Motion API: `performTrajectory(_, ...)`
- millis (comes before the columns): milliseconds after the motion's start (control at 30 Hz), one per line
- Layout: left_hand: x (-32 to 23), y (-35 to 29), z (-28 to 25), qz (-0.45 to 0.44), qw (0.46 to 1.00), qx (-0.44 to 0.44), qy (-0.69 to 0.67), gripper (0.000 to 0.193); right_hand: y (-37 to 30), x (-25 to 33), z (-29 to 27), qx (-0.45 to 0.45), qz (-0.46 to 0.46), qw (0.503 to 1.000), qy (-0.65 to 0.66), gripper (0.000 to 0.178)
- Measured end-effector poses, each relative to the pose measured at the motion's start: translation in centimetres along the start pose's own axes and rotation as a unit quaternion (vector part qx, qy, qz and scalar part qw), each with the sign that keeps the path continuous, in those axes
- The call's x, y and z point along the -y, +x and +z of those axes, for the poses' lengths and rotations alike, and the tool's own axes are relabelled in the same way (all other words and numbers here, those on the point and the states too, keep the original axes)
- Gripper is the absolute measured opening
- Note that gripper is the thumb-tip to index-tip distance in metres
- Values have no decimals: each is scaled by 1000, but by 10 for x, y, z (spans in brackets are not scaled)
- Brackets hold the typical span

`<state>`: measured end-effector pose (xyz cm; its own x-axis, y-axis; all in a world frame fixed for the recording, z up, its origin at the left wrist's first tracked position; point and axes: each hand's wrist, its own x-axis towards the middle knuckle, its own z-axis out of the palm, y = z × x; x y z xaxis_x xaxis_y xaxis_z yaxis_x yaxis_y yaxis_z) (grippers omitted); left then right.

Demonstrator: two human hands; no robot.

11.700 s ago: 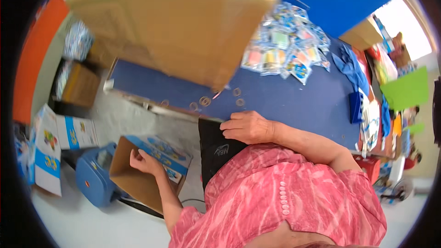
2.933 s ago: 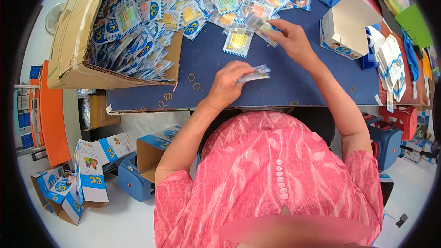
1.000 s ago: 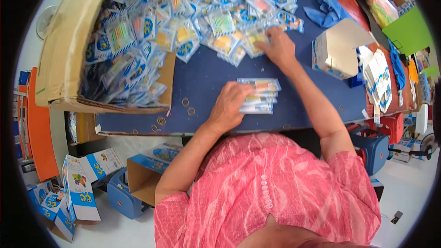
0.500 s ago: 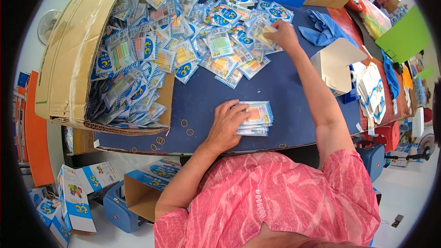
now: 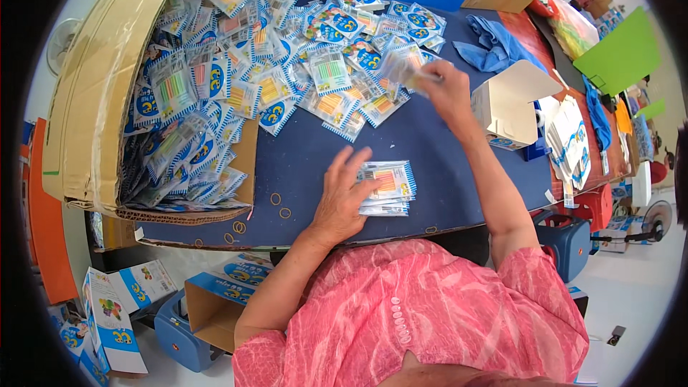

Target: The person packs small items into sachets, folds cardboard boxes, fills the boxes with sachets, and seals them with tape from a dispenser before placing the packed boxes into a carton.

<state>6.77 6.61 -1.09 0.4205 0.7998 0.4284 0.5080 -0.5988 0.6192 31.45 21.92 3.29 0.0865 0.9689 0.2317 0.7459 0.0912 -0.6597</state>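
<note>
My right hand (image 5: 446,93) pinches a small clear packet (image 5: 403,64), blurred by motion, over the right edge of a heap of packets (image 5: 329,69). These are flat plastic sachets with blue-striped ends; many show coloured sticks inside, others a blue printed side. Close to the table's front edge lies a neat stack of packets (image 5: 390,180), the top one showing orange sticks. At its left side is my left hand (image 5: 342,197), its fingers spread and raised, with the thumb at the stack's edge. It grips nothing.
A large cardboard box (image 5: 93,93) lies on its side at left, spilling packets onto the dark blue table (image 5: 308,165). Rubber bands (image 5: 239,227) lie near the front edge. Rightward are an open white carton (image 5: 505,104), a blue cloth (image 5: 494,46) and flattened cartons (image 5: 566,140).
My right hand has lifted a packet off the heap and drawn it slightly toward me. My left hand's fingers have risen off the stack and spread. The whole view has shifted slightly.
</note>
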Motion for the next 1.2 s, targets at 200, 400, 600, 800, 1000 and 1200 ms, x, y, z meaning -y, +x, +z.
performTrajectory(200, 1, 0, -2, 22, 999, -35, 15, 43, -59, 20, -4, 284, -108, 942, 140, 26)
performTrajectory(400, 13, -5, 8, 20, 996, 43, -78, 45, 29, -32, 17, -38, -29, 992, -120, 34)
performTrajectory(600, -2, -4, 4, -76, 991, -21, -109, 47, 48, -68, 17, 17, 43, 994, 95, 44)
performTrajectory(800, 7, 2, 2, 16, 998, 30, -56, 48, 83, -47, 20, 72, -64, 995, -21, 39)
performTrajectory(1000, 5, 0, 3, 2, 998, 14, -62, 45, 44, -33, 8, 19, -8, 997, -80, 36)
performTrajectory(1200, 1, -1, 2, -12, 998, -28, -54, 46, -56, 32, -3, 203, -266, 937, -98, 29)
